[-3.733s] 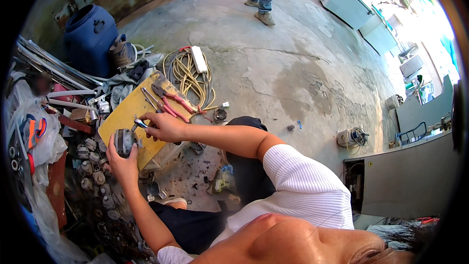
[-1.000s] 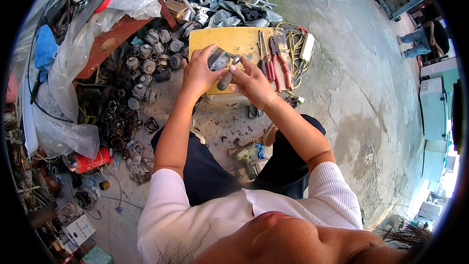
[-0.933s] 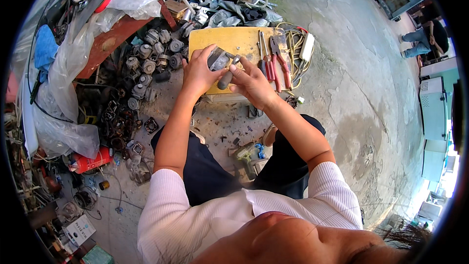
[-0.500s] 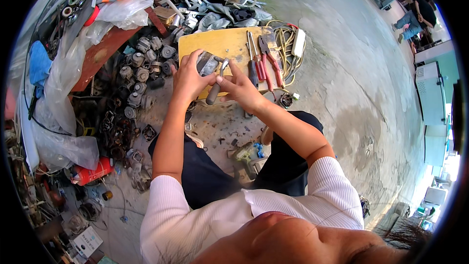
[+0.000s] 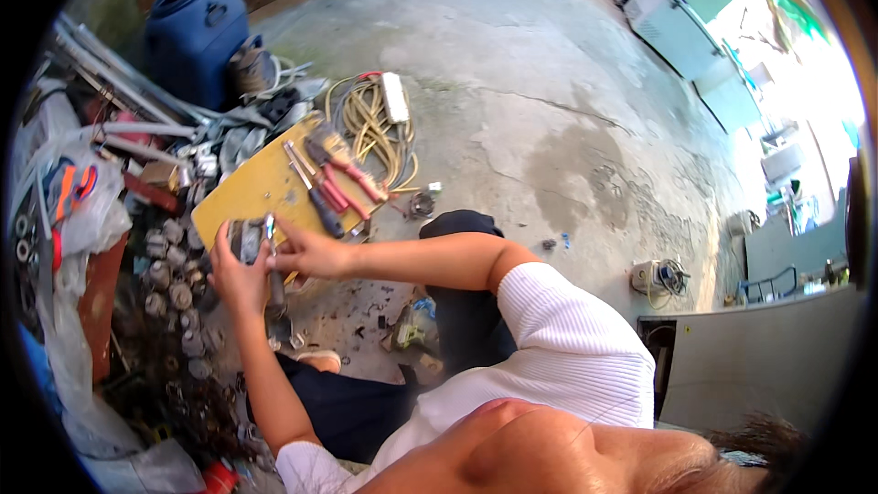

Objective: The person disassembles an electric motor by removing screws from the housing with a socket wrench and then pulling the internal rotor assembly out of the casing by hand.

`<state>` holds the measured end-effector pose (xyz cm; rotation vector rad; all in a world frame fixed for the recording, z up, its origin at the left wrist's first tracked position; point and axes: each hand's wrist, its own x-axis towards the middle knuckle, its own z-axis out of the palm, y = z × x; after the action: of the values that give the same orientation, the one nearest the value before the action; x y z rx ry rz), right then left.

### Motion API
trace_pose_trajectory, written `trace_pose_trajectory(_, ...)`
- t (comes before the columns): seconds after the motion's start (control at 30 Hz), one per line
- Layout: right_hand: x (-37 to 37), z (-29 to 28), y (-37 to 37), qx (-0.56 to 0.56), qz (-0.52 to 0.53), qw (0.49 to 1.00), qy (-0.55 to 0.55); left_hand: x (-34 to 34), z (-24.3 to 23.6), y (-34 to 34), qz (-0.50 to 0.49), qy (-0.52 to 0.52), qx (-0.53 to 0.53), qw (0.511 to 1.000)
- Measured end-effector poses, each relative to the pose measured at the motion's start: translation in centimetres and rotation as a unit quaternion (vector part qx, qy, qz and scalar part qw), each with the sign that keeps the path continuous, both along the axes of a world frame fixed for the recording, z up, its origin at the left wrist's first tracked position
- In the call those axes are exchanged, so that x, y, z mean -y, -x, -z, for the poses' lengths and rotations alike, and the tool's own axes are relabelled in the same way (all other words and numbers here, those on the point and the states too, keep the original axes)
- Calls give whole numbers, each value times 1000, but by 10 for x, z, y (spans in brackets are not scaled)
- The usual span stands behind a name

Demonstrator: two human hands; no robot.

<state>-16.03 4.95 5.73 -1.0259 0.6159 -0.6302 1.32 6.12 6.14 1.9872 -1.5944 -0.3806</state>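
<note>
My left hand is wrapped round a dark grey metal block at the near edge of a yellow board. My right hand grips a ratchet wrench. The wrench's shiny head rests by the block's right side, and its dark handle points back toward me. Fingers hide where head and block meet. Farther right on the board lie a dark-handled screwdriver, a red-handled screwdriver and red-handled pliers.
Beyond the board are a coiled tan cable and a white power strip. Small motors are heaped at left, below plastic sheeting. A blue barrel stands at far left. A green power tool lies on the floor between my legs.
My view has turned to the right, so board and hands appear farther left. Both hands keep their hold on the block and the ratchet wrench.
</note>
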Motion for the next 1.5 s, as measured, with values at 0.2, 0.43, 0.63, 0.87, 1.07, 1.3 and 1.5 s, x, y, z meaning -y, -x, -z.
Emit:
trace_pose_trajectory(0.2,-7,17,-1,-80,12,995,62,-3,-1,3,2,55,-1,999)
trace_pose_trajectory(0.43,-7,11,0,-92,14,988,121,-4,-7,1,10,108,-11,994)
trace_pose_trajectory(0.63,8,-14,15,-195,2,916,351,-3,-17,-13,22,156,-83,984)
trace_pose_trajectory(0.87,27,-15,19,-227,52,887,399,2,-25,-18,53,173,-191,965)
trace_pose_trajectory(1.07,52,-10,24,-129,-3,954,271,1,-38,-19,66,149,-325,932)
trace_pose_trajectory(1.3,71,-23,34,-51,-54,963,261,1,-41,-23,69,90,-463,879)
trace_pose_trajectory(1.5,89,-38,57,-12,-14,991,129,-3,-38,-22,94,37,-522,847)
